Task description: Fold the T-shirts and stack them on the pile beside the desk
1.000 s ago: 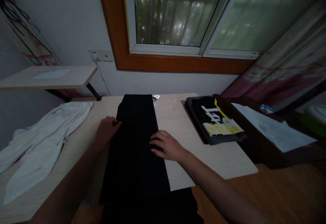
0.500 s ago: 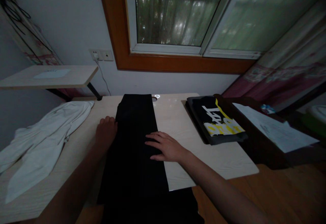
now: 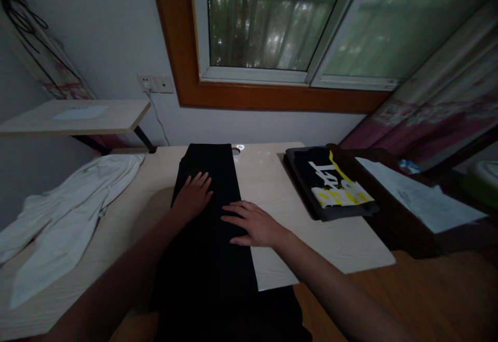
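Note:
A long black garment (image 3: 210, 259) lies flat down the middle of the table, narrow and folded, its near end reaching the front edge; its exact kind is too dark to make out. On its upper left part rests my left hand (image 3: 193, 195), fingers spread over the cloth. My right hand (image 3: 254, 223) lies flat across the garment's right edge, fingers apart and pointing left. Neither hand grips anything.
To the right sits a stack of folded dark clothes (image 3: 330, 183) with a yellow and white print. A crumpled white garment (image 3: 73, 202) lies at the left, below a raised shelf (image 3: 116, 116). Papers (image 3: 416, 191) lie on a dark surface beyond the table (image 3: 268, 171).
My left hand has moved right from the garment's left edge onto its top, and its curled fingers have spread. The right hand has stayed in place.

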`<state>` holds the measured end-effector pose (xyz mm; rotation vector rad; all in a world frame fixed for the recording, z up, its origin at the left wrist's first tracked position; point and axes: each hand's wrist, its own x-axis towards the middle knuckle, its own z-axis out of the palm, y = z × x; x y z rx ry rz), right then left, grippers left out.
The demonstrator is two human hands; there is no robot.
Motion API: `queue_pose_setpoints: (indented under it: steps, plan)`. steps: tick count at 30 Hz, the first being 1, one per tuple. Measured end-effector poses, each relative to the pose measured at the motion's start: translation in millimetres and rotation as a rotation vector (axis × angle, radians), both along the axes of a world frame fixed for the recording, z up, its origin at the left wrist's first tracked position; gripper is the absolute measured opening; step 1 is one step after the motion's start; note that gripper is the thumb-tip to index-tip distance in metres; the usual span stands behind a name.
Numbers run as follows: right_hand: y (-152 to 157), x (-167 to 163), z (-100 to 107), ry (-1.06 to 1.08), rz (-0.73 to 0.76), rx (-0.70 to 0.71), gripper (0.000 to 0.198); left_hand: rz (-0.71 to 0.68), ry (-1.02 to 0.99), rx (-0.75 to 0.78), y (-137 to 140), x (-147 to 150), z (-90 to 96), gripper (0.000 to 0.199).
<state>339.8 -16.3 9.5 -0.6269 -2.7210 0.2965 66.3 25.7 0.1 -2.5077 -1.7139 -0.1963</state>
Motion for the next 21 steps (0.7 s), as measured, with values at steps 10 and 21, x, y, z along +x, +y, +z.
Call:
queue_pose_setpoints:
  steps: [10,21]
  plan:
    - [0,0,2,-0.004,-0.011,-0.013,0.063,0.189,-0.055,0.041,55,-16,-16.7,0.063]
    - [5,-11,9,0.025,-0.078,-0.047,0.054,0.292,-0.049,0.034,57,-30,-16.5,0.063]
